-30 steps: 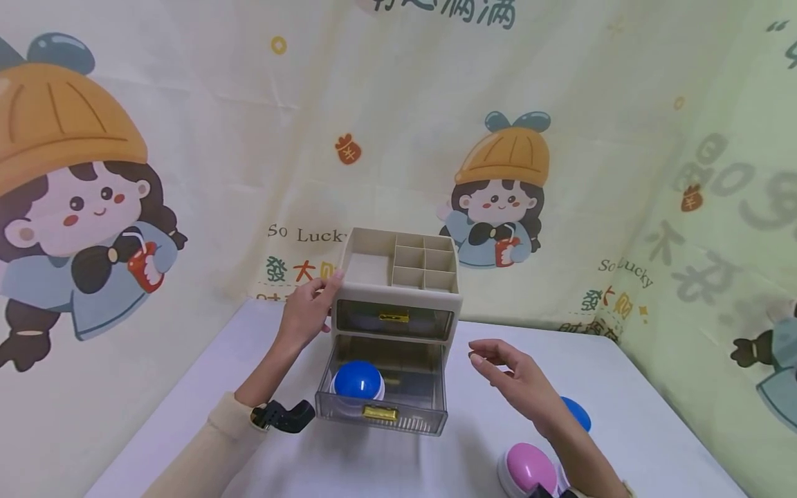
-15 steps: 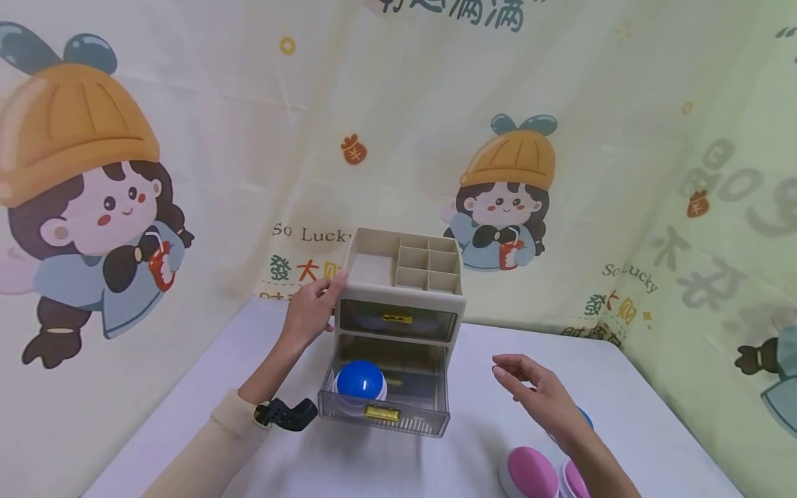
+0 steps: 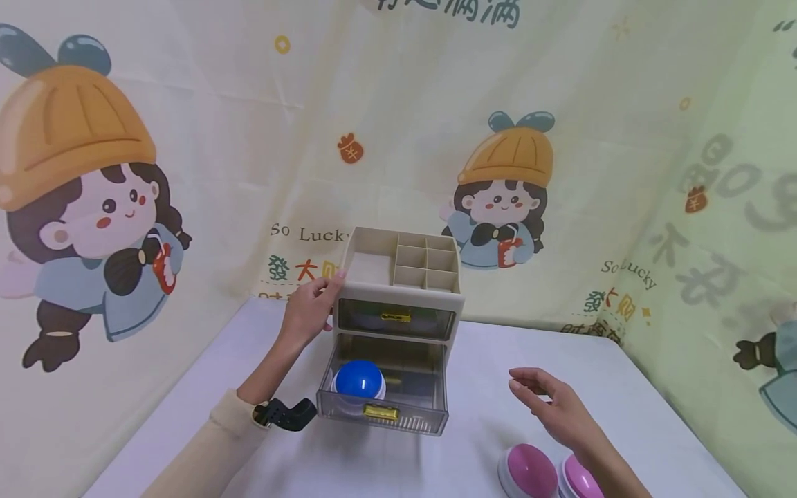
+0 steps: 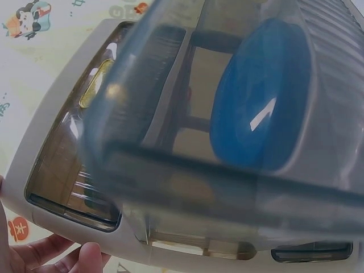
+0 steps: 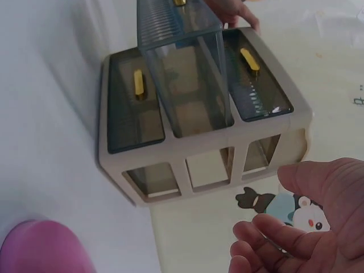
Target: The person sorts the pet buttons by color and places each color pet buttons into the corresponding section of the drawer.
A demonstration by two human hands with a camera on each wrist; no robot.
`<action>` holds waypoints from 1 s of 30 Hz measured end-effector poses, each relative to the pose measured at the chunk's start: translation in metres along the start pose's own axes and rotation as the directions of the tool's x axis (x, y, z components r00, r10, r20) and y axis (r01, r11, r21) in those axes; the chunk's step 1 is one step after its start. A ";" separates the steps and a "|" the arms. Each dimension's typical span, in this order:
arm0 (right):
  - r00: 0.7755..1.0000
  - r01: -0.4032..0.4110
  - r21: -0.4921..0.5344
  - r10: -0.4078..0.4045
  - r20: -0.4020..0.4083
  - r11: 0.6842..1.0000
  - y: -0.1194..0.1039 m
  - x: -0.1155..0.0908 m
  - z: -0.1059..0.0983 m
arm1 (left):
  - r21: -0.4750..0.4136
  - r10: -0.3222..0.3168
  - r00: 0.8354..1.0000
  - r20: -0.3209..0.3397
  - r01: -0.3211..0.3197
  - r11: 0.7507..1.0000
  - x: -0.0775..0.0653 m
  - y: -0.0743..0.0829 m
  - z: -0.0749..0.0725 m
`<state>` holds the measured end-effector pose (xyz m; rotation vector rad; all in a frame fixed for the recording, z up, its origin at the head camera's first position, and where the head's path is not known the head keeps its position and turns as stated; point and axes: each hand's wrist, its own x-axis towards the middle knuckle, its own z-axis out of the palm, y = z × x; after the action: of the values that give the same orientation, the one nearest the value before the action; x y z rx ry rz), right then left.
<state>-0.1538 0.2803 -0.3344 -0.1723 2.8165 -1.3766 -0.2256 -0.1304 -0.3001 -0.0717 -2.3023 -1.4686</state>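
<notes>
A beige drawer organizer [image 3: 400, 293] stands on the table, with its tinted middle drawer [image 3: 418, 419] pulled out. Inside that drawer, at its left, sits a blue domed button on a white base [image 3: 360, 379]; the left wrist view shows the blue dome [image 4: 259, 96] through the clear plastic. My left hand [image 3: 306, 310] holds the organizer's left side, thumb near the top front corner and fingers [image 4: 48, 250] bent against the side wall. To the right of the drawer, my right hand [image 3: 554, 408] hovers with loosely bent fingers and nothing in them.
Two pink domed buttons on white bases, one nearer [image 3: 530, 472] and one partly behind the right forearm [image 3: 582, 477], lie at the front right. The organizer's upper drawer [image 3: 395, 319] is closed. Printed cloth [image 3: 398, 180] hangs behind the white table [image 3: 486, 387].
My right hand has moved right and down, away from the drawer and towards the pink buttons. It now covers a blue dome seen earlier at the right. The left hand stays put.
</notes>
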 end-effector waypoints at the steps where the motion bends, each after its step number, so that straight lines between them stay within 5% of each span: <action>1: 1.000 -0.002 -0.005 0.002 -0.003 1.000 0.002 -0.001 -0.001 | -0.001 0.000 1.000 0.000 0.000 1.000 0.000 0.000 0.000; 23: 0.999 0.007 -0.080 -0.009 -0.034 0.997 0.019 -0.010 -0.010 | 0.000 0.001 1.000 0.010 -0.001 1.000 0.001 -0.001 0.001; 30: 0.986 0.095 -0.268 -0.127 -0.105 0.959 0.026 -0.009 -0.009 | -0.005 0.000 1.000 0.010 0.001 1.000 0.000 0.000 0.000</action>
<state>-0.1479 0.3043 -0.3498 -0.2596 3.1284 -1.0571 -0.2256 -0.1305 -0.2999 -0.0802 -2.3072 -1.4774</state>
